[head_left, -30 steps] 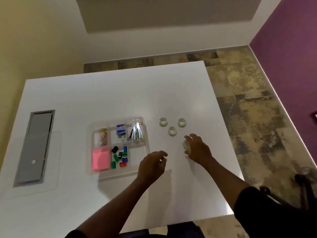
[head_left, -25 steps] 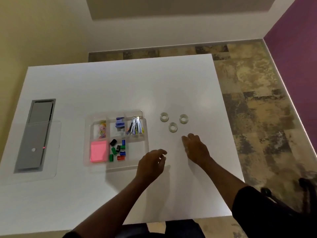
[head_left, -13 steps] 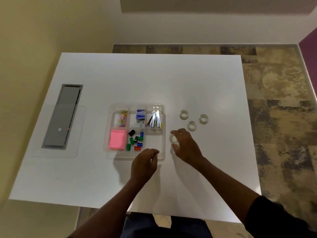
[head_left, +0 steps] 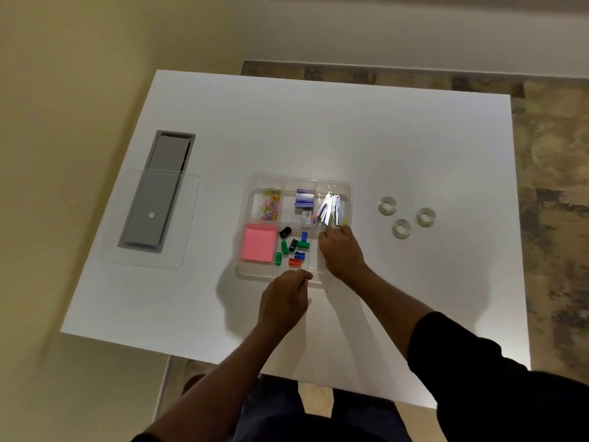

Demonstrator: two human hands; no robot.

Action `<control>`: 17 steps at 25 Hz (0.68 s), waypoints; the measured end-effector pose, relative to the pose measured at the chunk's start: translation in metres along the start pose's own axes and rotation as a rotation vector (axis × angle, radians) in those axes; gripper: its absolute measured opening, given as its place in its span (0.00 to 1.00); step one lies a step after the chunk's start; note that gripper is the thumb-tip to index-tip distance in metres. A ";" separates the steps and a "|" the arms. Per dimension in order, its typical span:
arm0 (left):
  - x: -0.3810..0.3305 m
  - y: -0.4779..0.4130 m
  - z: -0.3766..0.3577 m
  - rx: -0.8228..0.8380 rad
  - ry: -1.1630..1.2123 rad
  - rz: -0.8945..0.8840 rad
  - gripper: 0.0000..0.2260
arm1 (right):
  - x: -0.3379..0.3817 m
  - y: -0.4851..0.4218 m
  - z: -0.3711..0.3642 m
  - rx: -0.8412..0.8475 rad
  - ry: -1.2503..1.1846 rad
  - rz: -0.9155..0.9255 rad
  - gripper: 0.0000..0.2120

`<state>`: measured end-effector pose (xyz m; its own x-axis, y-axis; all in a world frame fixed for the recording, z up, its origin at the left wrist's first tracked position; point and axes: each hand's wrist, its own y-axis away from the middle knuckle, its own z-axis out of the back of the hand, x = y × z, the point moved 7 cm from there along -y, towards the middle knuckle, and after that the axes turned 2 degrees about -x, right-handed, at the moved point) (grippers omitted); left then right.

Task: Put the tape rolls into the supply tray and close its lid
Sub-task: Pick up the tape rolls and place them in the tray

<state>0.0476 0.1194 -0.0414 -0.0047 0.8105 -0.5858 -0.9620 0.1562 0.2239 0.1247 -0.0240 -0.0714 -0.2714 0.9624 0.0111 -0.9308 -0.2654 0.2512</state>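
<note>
The clear supply tray (head_left: 351, 199) lies open in the middle of the white table, its compartments holding small stationery. My right hand (head_left: 341, 253) is palm down over the tray's right front compartment, fingers curled around a tape roll that the hand hides. My left hand (head_left: 282, 303) rests at the tray's front rim with loosely curled fingers and nothing in it. Three clear tape rolls (head_left: 387, 206) (head_left: 426, 217) (head_left: 401, 228) lie on the table to the right of the tray. The tray's clear lid (head_left: 189, 224) lies flat at the far left.
Under the lid is a grey cable hatch (head_left: 159, 186) set into the table (head_left: 318, 129). Inside the tray are a pink sticky-note pad (head_left: 258, 246), coloured clips, paper clips and metal strips. The table's right edge borders a stone floor.
My right hand picked a fourth tape roll off the table and carried it left over the tray. My left hand stayed near the tray's front. The camera turned left.
</note>
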 end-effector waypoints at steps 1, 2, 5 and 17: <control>0.004 0.001 0.000 0.010 -0.001 -0.004 0.10 | 0.001 -0.001 -0.003 0.002 0.014 -0.004 0.15; 0.006 0.002 -0.001 0.021 0.000 -0.007 0.11 | 0.002 -0.003 -0.005 0.007 0.023 -0.004 0.15; 0.012 0.003 -0.001 0.047 -0.004 -0.012 0.11 | 0.008 -0.003 -0.009 0.012 -0.005 0.001 0.16; 0.001 0.000 -0.006 0.045 0.002 0.012 0.13 | -0.164 0.066 -0.002 0.018 -0.326 -0.618 0.35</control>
<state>0.0457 0.1166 -0.0463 -0.0173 0.8112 -0.5845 -0.9486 0.1715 0.2660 0.1068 -0.1996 -0.0583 0.3967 0.9056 0.1500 -0.8858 0.3348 0.3214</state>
